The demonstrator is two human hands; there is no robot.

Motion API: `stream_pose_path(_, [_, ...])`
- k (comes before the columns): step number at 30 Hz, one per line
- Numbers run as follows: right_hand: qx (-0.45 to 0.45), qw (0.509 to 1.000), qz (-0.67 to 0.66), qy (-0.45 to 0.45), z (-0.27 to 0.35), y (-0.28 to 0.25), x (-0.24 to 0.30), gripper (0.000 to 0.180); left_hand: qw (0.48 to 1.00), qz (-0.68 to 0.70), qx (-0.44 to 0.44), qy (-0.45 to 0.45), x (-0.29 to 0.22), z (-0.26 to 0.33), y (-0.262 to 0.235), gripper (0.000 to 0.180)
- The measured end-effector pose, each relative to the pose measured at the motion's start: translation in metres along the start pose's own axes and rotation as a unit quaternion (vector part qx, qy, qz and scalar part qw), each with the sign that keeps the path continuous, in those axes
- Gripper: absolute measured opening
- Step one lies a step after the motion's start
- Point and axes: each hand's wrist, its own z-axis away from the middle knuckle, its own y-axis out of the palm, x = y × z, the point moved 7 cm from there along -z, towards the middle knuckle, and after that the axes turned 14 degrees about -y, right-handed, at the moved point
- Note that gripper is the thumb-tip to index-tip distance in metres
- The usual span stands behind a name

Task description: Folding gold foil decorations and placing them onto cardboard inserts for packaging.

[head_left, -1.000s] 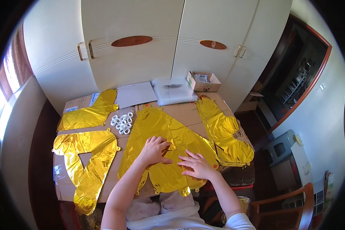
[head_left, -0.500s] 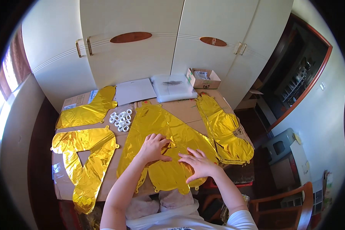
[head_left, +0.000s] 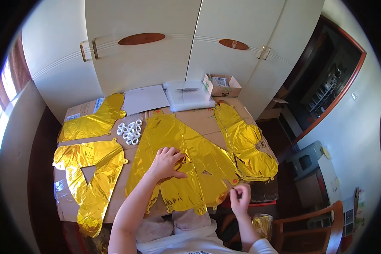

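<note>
A large flat gold foil balloon [head_left: 182,139] lies in the middle of the cardboard-covered table, its wide end toward me. My left hand [head_left: 168,163] rests on its middle, thumb and fingers apart and slightly curved over the foil. My right hand [head_left: 240,200] is closed at the balloon's lower right edge, close to a red dot on its corner. Whether the curled fingers pinch the foil rim or something small cannot be made out. Another gold foil balloon [head_left: 110,154], with a hole in it, lies to the left.
Behind it lies one more foil balloon [head_left: 86,126], and a layered stack of them [head_left: 245,144] is at the right. White rings [head_left: 130,133] sit in a pile. A white sheet [head_left: 146,100], clear plastic bags [head_left: 186,98] and an open carton [head_left: 224,89] line the cabinet. A wooden chair [head_left: 336,220] stands right.
My right hand has moved right and toward me, from open over the foil to closed at its edge. My left hand stays on the balloon. The view has shifted slightly.
</note>
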Motion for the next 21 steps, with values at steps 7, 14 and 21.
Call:
stream_pose_path(7, [-0.077,0.789,-0.373,0.482,0.094,0.05,0.002,0.011,1.0,-0.01,0.007,-0.005,0.003,0.002,0.001,0.081])
stream_pose_path(14, [0.051,0.985,-0.145,0.073,0.021,0.039,0.066,0.009,1.0,-0.005,0.003,-0.002,0.003,0.001,0.0,0.078])
stream_pose_path(21, [0.22,0.953,-0.043,-0.205,-0.009,0.064,0.109,0.014,1.0,0.004,-0.012,0.008,0.001,0.002,0.0,0.079])
